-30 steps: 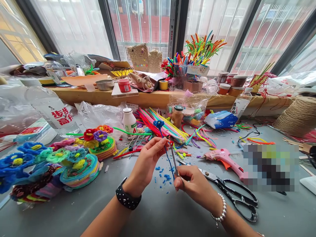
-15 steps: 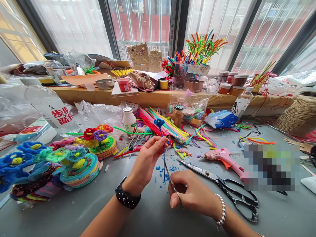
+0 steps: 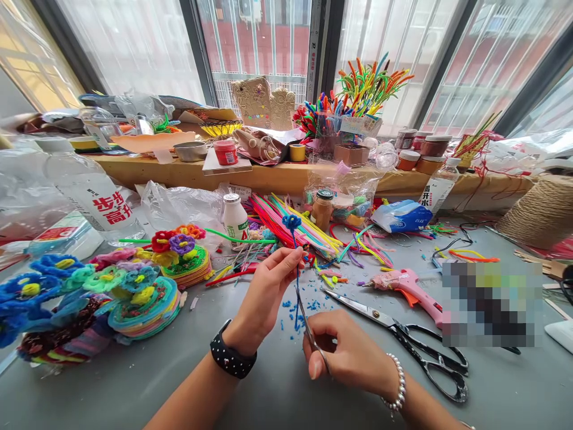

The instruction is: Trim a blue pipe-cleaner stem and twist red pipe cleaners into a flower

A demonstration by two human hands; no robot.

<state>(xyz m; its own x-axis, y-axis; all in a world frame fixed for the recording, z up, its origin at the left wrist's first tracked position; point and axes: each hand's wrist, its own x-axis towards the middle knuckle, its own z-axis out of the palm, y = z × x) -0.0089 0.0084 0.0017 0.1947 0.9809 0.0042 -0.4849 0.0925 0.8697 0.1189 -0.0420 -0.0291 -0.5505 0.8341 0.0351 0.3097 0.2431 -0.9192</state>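
Note:
Between the thumb and fingers of my left hand (image 3: 271, 286), a small blue pipe-cleaner flower (image 3: 292, 223) is pinched by its thin stem, the bloom pointing up. My right hand (image 3: 342, 346) is closed around a small pair of scissors (image 3: 308, 328), whose narrow blades reach up to the stem just below my left fingers. From the frames I cannot tell whether the blades touch the stem. Blue fuzz clippings (image 3: 316, 306) lie scattered on the grey table (image 3: 286, 397) beneath the stem.
Large black-handled scissors (image 3: 403, 334) and a pink glue gun (image 3: 403, 283) lie to the right. Finished pipe-cleaner flowers (image 3: 107, 279) stand at the left. Loose pipe cleaners (image 3: 299, 230), a white bottle (image 3: 235, 218) and a brown jar (image 3: 321, 210) sit behind my hands.
The flower's bloom has shifted slightly right. My right hand and the small scissors have moved slightly left. My left hand keeps its pinch on the stem.

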